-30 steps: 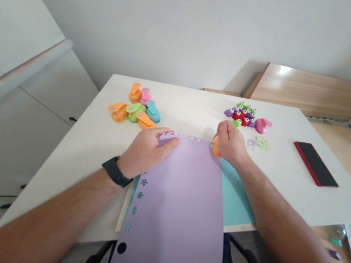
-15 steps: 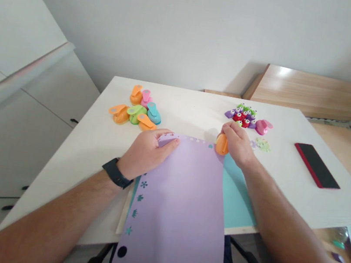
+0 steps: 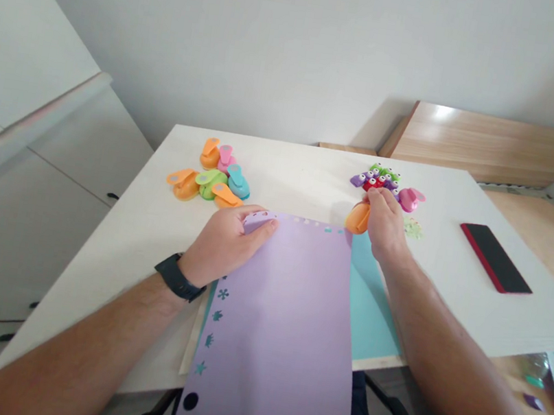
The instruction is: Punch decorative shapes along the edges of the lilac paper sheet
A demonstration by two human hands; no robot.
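A large purple sheet of paper (image 3: 286,320) lies over the table edge, with shapes punched along its left and top edges. My left hand (image 3: 230,239) pinches its upper left part, thumb on top. In my right hand (image 3: 384,220) is an orange craft punch (image 3: 358,218), close to the sheet's top right corner; whether they touch I cannot tell. Under the purple sheet lies a turquoise sheet (image 3: 370,312). Small pale paper cutouts (image 3: 413,228) sit just right of my right hand.
Several colourful craft punches, such as a green one (image 3: 211,184), stand at the back left. Small purple, red and green pieces with eyes (image 3: 378,178) and a pink punch (image 3: 411,200) are at the back right. A black and red flat case (image 3: 495,259) lies farther right.
My right hand has drawn the orange punch off the sheet's top edge, slightly up and to the right. A fresh cut-out now shows near the top right corner. My left hand keeps its hold.
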